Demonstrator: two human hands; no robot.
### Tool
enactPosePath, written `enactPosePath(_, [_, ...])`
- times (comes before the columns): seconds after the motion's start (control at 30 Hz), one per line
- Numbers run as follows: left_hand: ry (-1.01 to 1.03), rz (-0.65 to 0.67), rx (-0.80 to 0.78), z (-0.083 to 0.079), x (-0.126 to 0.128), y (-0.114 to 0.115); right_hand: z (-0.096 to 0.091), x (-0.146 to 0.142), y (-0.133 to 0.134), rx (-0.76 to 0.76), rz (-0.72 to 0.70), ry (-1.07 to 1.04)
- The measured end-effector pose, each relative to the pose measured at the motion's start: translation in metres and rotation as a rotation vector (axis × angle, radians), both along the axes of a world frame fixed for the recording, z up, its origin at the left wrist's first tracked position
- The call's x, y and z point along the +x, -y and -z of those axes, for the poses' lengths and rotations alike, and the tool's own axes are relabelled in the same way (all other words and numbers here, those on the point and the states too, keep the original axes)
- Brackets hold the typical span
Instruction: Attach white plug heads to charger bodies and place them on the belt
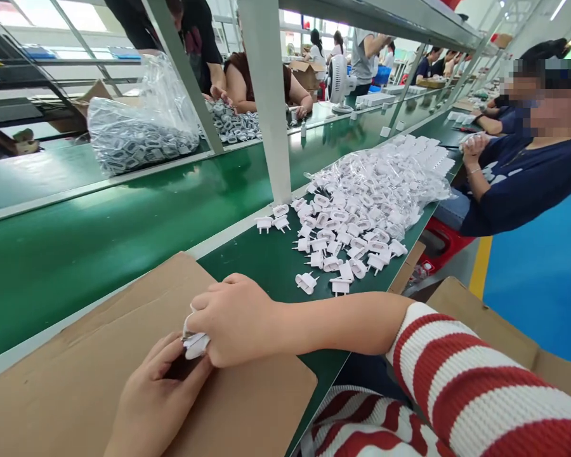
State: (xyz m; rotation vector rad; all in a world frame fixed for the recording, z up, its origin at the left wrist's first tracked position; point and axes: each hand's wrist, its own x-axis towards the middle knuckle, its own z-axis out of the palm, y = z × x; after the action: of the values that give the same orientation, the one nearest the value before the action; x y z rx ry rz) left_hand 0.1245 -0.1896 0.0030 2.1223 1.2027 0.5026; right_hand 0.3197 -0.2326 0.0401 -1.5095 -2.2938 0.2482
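Over the cardboard sheet (99, 336) on the counter (240, 260), the left hand (169, 381) is pinching a partly hidden white plug casing (196, 344), its grip closed. The right hand (240, 320) is curling tightly around the casing's far end. It is probably feeling light, stiff, slightly slippery, best held by its sides. Rightward, two-pin plugs (333, 244) are lying toward the counter's right edge.

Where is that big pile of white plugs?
In the head view, the pile of white plugs is right of centre on the green table, beyond the right forearm and right of the nearest white post.
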Motion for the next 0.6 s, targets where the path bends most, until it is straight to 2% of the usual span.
enactPosePath(0.13, [0.034, -0.008, 0.031, -0.005, 0.003, -0.002, -0.004, -0.002, 0.001, -0.043, 0.016, -0.049])
enactPosePath(0.33, [0.054, -0.008, 0.063, -0.009, 0.005, 0.006, -0.001, -0.005, 0.006, 0.044, 0.003, 0.003])
enactPosePath(0.43, [0.041, -0.048, 0.064, -0.004, 0.002, 0.005, 0.002, -0.005, 0.007, 0.027, 0.013, -0.008])
enactPosePath(0.6, [-0.001, -0.162, -0.106, 0.01, -0.003, 0.003, 0.012, -0.003, 0.007, 0.02, 0.054, -0.028])
